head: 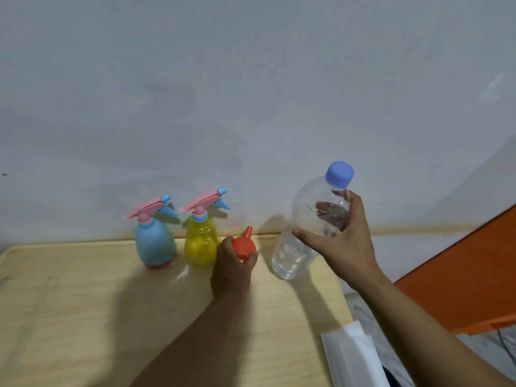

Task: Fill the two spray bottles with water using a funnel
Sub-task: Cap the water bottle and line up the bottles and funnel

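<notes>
The left hand (233, 270) gripped the orange funnel (244, 245), spout pointing up and away. The yellow spray bottle (201, 238) stood just to its left, nearly touching, with the blue spray bottle (155, 243) beyond it, both upright with trigger heads still on. The right hand (339, 237) held the capped water bottle (312, 222), tilted, well to the right. The left hand was nearer, so it seemed the one to reach the heads first.

Pale wall (251, 93) behind light wooden table (69, 317).
</notes>
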